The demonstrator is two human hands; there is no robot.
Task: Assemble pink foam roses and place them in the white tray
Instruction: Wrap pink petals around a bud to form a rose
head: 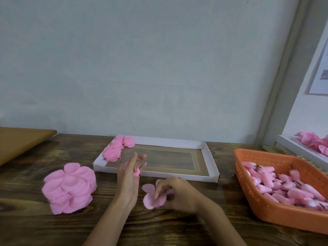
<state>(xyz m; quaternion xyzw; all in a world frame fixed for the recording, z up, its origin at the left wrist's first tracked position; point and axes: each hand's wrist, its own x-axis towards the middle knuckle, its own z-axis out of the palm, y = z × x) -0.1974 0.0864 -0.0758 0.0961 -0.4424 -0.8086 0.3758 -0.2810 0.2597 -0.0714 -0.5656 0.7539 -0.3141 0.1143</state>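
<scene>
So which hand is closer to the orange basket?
The right hand, holding a petal piece, is left of the orange basket. The left hand, pinching a pink bud, lies further left, nearer the petal stack.

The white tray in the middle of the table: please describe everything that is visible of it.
The white tray is a shallow rectangle of what looks like white cardboard, with low upright walls. Its floor looks brown, with a paler framed border. It lies flat on the wooden table, close to the grey wall. A cluster of pink foam roses fills its far left corner; the rest is bare. The left hand shows in front of its near wall; contact cannot be told.
</scene>
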